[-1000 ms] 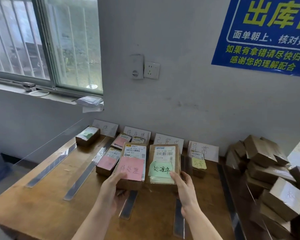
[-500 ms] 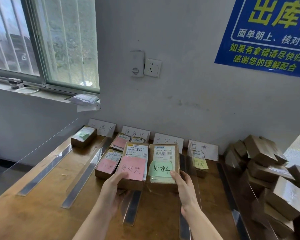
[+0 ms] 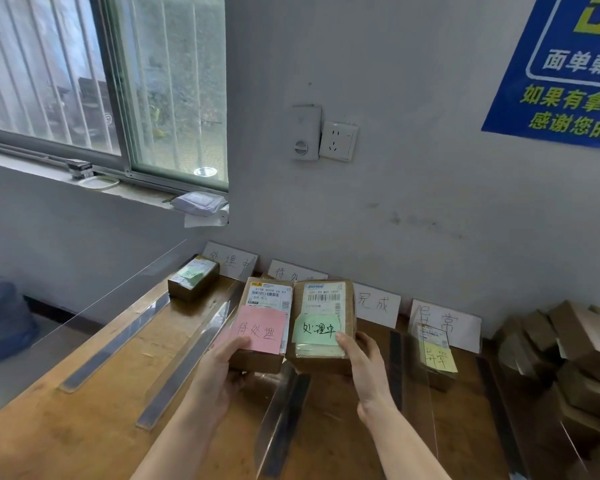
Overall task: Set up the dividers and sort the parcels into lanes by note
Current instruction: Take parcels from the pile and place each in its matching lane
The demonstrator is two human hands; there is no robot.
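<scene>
My left hand [image 3: 219, 372] grips a brown parcel with a pink note [image 3: 262, 329], held up off the wooden table [image 3: 84, 424]. Right beside it, my right hand [image 3: 366, 368] grips a brown parcel with a green note [image 3: 321, 327]. The two parcels touch side by side. Clear acrylic dividers [image 3: 281, 417] stand on dark strips and split the table into lanes. White lane signs [image 3: 231, 263] lean against the wall. In the far-left lane lies a green-note parcel [image 3: 193, 278]. A yellow-note parcel [image 3: 435, 355] sits in the right lane.
A heap of brown parcels [image 3: 568, 358] fills the right side of the table. A tall clear panel [image 3: 84, 306] runs along the table's left edge. A window sill [image 3: 118, 188] with small items is above left. A blue poster [image 3: 561, 71] hangs on the wall.
Both hands have lifted the two parcels up off the table and toward me; they now hide the pink-note parcels behind. The view has shifted right and closer.
</scene>
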